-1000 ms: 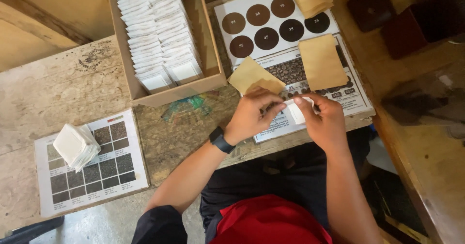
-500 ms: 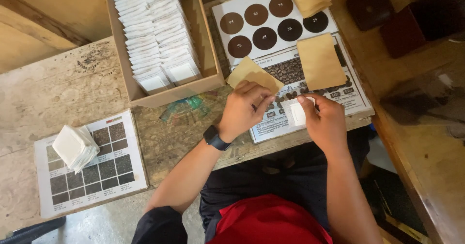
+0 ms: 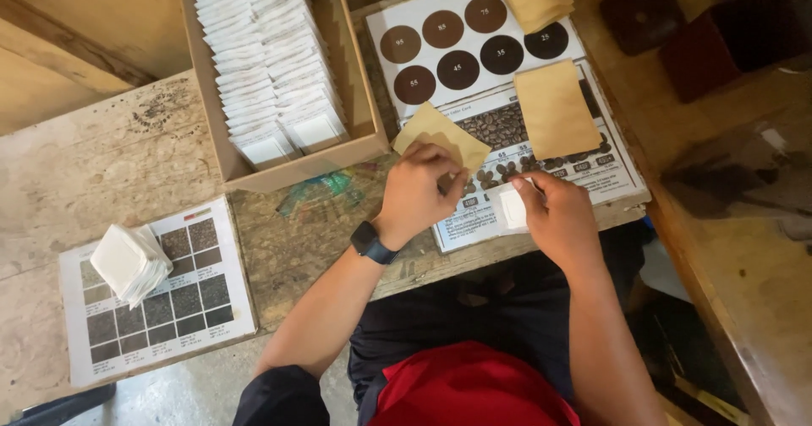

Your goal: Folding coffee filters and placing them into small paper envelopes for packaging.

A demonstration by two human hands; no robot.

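Left hand (image 3: 420, 191) pinching tan pouch (image 3: 441, 134), right hand (image 3: 554, 214) gripping white sachet (image 3: 512, 208), hands near

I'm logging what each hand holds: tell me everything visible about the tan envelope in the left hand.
The tan envelope is a small flat kraft-paper pouch, plain and unprinted, held tilted like a diamond. The left hand pinches its lower edge, covering that part. It sits over the printed colour chart, beside the cardboard box of white sachets. Whether it is open or filled cannot be seen.
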